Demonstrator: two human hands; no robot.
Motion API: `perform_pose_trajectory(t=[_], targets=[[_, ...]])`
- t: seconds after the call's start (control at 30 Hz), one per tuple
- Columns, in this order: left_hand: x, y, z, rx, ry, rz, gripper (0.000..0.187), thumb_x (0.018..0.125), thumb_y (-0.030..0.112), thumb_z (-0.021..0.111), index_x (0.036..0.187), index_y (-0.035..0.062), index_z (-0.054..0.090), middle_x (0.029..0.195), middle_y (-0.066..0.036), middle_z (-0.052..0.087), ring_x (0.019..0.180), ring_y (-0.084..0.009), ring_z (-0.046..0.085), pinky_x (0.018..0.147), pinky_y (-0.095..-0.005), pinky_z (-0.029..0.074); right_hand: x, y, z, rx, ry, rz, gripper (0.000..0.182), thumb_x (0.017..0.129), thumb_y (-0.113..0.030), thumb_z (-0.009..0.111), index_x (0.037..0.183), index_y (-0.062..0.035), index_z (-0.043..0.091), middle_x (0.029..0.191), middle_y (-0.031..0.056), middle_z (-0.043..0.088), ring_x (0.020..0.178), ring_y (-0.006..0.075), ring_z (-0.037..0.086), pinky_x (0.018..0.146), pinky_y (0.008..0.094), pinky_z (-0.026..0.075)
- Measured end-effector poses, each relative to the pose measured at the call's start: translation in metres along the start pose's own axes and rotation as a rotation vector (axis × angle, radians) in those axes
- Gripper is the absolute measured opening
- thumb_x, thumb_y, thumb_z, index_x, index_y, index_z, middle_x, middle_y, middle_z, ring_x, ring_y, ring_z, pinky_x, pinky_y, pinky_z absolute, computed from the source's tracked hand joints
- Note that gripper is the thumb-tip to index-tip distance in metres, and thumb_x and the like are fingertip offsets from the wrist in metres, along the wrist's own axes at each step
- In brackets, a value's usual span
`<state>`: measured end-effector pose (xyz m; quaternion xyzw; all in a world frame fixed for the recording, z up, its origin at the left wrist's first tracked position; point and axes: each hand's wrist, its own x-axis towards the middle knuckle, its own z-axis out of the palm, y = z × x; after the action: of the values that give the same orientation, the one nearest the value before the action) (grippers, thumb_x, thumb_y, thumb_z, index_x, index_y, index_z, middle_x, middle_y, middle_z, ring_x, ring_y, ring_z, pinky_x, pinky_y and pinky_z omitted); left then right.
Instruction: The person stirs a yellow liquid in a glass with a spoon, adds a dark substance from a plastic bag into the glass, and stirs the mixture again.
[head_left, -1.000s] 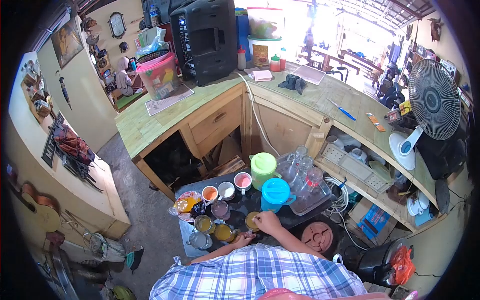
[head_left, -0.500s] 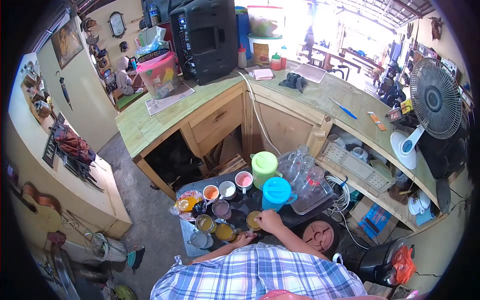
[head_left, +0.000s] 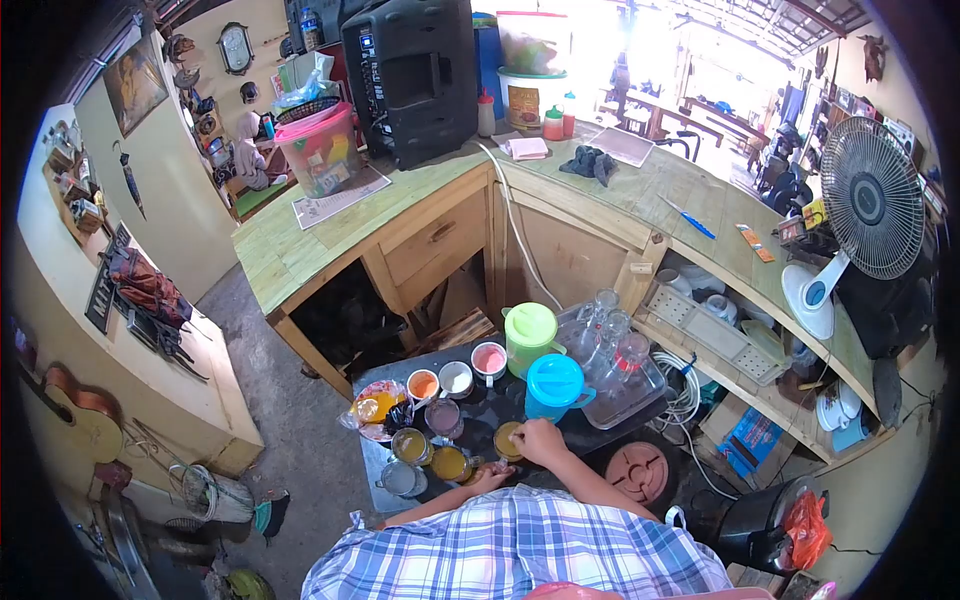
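My right hand [head_left: 541, 441] is closed at the rim of a glass mug [head_left: 508, 440] of yellow-brown drink. What its fingers pinch is too small to make out. Low beside the same mug, my left hand [head_left: 488, 476] has its fingers curled. Whether they grip the mug's handle is hidden. Left of it stand a mug of yellow drink [head_left: 452, 463], another amber one [head_left: 410, 446], a clear glass mug [head_left: 403, 479] and a mug of purplish-grey contents [head_left: 443, 418]. Behind are cups with orange [head_left: 422, 385], white [head_left: 456, 380] and pink [head_left: 489, 361] contents.
A blue lidded pitcher [head_left: 556, 388] and a green one [head_left: 530, 338] stand behind my right hand. Upturned glasses fill a tray [head_left: 625, 400] to the right. A plastic bag with orange contents [head_left: 377, 405] lies at the table's left. A wooden counter [head_left: 430, 240] runs behind.
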<state>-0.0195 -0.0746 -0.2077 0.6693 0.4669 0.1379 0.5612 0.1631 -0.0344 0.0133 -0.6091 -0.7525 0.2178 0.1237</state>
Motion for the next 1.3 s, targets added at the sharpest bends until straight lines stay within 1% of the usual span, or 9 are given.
perform_pose_trajectory(t=[0.2,0.27,0.57,0.67,0.77,0.83,0.97,1.03,1.3], targets=[[0.003,-0.013,0.007,-0.072,0.030,0.085,0.031,0.093,0.036,0.053,0.106,0.0110,0.067,0.093,-0.008,0.064,0.095,-0.0168,0.058,0.080,-0.0323,0.042,-0.003,-0.005,-0.005,0.157,0.192,-0.071,0.025,0.079,-0.031,0.065,0.079,-0.0067,0.071,0.079,0.0168,0.066,0.074,0.0354,0.064,0.067,0.0450,0.051],[0.004,-0.016,0.010,-0.100,0.046,0.089,0.032,0.092,0.036,0.053,0.105,0.0098,0.067,0.093,-0.008,0.065,0.094,-0.0169,0.058,0.081,-0.0318,0.043,-0.007,-0.007,-0.011,0.092,-0.046,0.028,0.024,0.079,-0.030,0.065,0.079,-0.0069,0.072,0.082,0.0162,0.066,0.075,0.0353,0.063,0.067,0.0453,0.051],[0.001,0.003,0.002,-0.032,0.030,-0.069,0.030,0.090,0.032,0.060,0.092,0.0031,0.068,0.089,-0.012,0.068,0.083,-0.0194,0.062,0.076,-0.0314,0.046,-0.009,-0.010,-0.010,0.123,-0.025,0.006,0.023,0.080,-0.029,0.064,0.084,-0.0084,0.073,0.082,0.0171,0.066,0.076,0.0353,0.064,0.067,0.0458,0.051],[0.009,-0.018,0.010,-0.172,0.080,0.130,0.029,0.088,0.031,0.062,0.091,0.0031,0.069,0.090,-0.012,0.068,0.085,-0.0177,0.062,0.075,-0.0310,0.046,-0.004,-0.006,0.001,0.283,0.205,-0.118,0.024,0.079,-0.030,0.065,0.084,-0.0079,0.073,0.078,0.0179,0.066,0.075,0.0353,0.064,0.068,0.0457,0.052],[0.011,-0.027,0.014,-0.332,0.090,0.170,0.028,0.088,0.031,0.062,0.091,0.0037,0.070,0.088,-0.011,0.069,0.083,-0.0168,0.063,0.075,-0.0310,0.047,-0.005,-0.006,-0.004,0.019,0.007,0.068,0.025,0.078,-0.031,0.065,0.083,-0.0078,0.073,0.076,0.0174,0.066,0.073,0.0353,0.065,0.069,0.0454,0.052],[0.017,-0.032,0.014,-0.003,0.083,0.085,0.029,0.088,0.032,0.062,0.090,0.0046,0.070,0.084,-0.009,0.069,0.079,-0.0169,0.063,0.073,-0.0315,0.046,-0.006,-0.005,-0.004,0.101,0.032,0.041,0.025,0.078,-0.031,0.065,0.082,-0.0076,0.073,0.076,0.0174,0.066,0.073,0.0353,0.065,0.069,0.0451,0.052],[0.014,-0.034,0.014,-0.238,0.127,0.129,0.032,0.087,0.036,0.062,0.087,0.0047,0.070,0.082,-0.009,0.069,0.075,-0.0167,0.063,0.071,-0.0315,0.046,-0.006,-0.011,-0.009,0.281,0.247,-0.086,0.026,0.079,-0.031,0.065,0.081,-0.0072,0.072,0.078,0.0176,0.066,0.072,0.0356,0.064,0.069,0.0444,0.052],[0.024,-0.051,0.014,-0.078,-0.013,-0.153,0.032,0.088,0.036,0.062,0.091,0.0049,0.070,0.083,-0.009,0.069,0.079,-0.0163,0.063,0.071,-0.0321,0.046,-0.009,-0.006,-0.004,0.174,0.118,-0.024,0.025,0.079,-0.031,0.065,0.082,-0.0072,0.072,0.078,0.0174,0.066,0.072,0.0355,0.064,0.069,0.0444,0.052],[0.009,-0.022,0.010,-0.241,0.049,0.065,0.028,0.088,0.034,0.062,0.097,0.0088,0.071,0.088,-0.008,0.068,0.086,-0.0162,0.061,0.074,-0.0324,0.045,-0.007,-0.006,-0.003,0.254,0.235,-0.089,0.025,0.079,-0.030,0.065,0.084,-0.0063,0.072,0.078,0.0173,0.066,0.071,0.0353,0.064,0.068,0.0446,0.051]])
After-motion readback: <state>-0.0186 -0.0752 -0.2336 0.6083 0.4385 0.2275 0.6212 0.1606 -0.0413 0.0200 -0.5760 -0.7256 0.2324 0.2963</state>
